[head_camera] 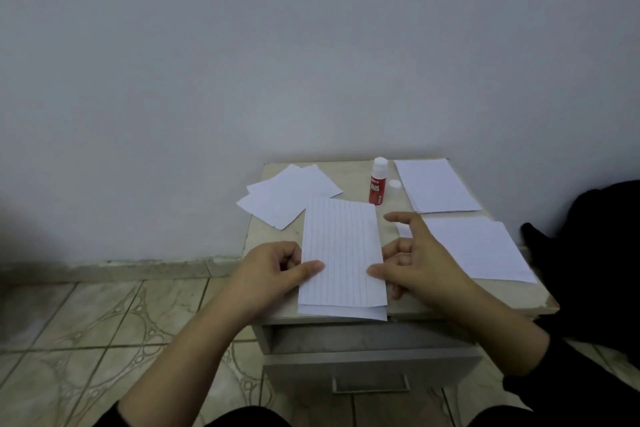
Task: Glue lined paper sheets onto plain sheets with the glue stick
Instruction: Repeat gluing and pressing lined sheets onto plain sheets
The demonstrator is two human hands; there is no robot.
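Free room and obstacles on the surface (356,170). The glue stick (376,181) is standing upright at the rear centre, its white cap (394,184) lying just beside it on the right; both are blocking a straight reach to the back edge. A bare strip of surface is running between the lined sheet (341,250) and the plain sheets (479,250) on the right, and the right hand (420,262) is occupying it. The left hand (273,269) is filling the left front corner. Loose sheets (287,196) are covering the rear left. The wall (311,45) is closing the far side.
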